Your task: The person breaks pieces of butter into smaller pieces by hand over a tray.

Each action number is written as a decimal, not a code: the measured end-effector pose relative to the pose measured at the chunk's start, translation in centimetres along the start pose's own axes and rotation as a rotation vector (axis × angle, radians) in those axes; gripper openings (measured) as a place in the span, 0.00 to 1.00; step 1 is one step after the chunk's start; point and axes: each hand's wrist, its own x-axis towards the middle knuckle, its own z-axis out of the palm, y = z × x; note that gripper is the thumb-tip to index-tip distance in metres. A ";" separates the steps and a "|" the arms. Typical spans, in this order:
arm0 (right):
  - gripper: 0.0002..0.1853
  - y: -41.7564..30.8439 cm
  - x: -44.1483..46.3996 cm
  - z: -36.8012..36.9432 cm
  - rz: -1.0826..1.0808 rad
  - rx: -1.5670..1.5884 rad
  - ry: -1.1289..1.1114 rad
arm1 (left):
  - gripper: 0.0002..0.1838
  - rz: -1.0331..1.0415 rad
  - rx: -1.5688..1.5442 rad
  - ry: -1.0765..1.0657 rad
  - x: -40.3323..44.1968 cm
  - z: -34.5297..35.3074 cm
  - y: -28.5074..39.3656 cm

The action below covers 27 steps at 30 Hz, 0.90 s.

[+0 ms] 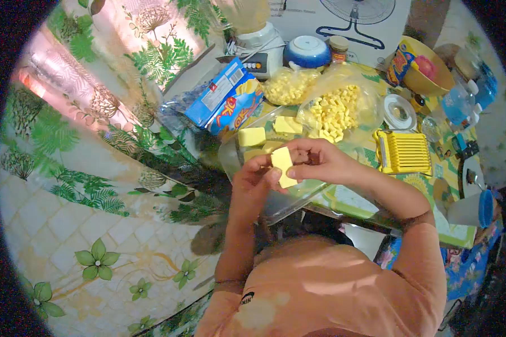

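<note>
Both left hand (254, 174) and right hand (322, 160) are pinching a yellow block (283, 167), seemingly positioning it, the next move needing steadiness.

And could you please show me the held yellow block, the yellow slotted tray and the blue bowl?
Yellow block (283, 162): head view, its broad face.
Yellow slotted tray (406, 154): head view, its middle slats.
Blue bowl (307, 57): head view, its outer wall.

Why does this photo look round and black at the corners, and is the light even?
Head view: a wide lens probably causes the curved look and dark, speckled corners; head view: light is uneven, with bright pinkish patches on the pale leaf-printed curtain and lighter streaks across the orange cloth shirt; head view: the pale yellow rectangular block between left hand and right hand reads clearly.
</note>
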 end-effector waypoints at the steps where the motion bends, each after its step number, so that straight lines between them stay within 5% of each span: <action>1: 0.24 0.0 0.0 0.0 -0.011 -0.024 -0.003 | 0.08 0.008 0.028 0.008 0.0 -0.1 -0.2; 27: 0.19 1.1 0.2 0.1 -0.007 0.023 0.071 | 0.08 -0.047 0.022 -0.026 -0.2 -0.6 -0.4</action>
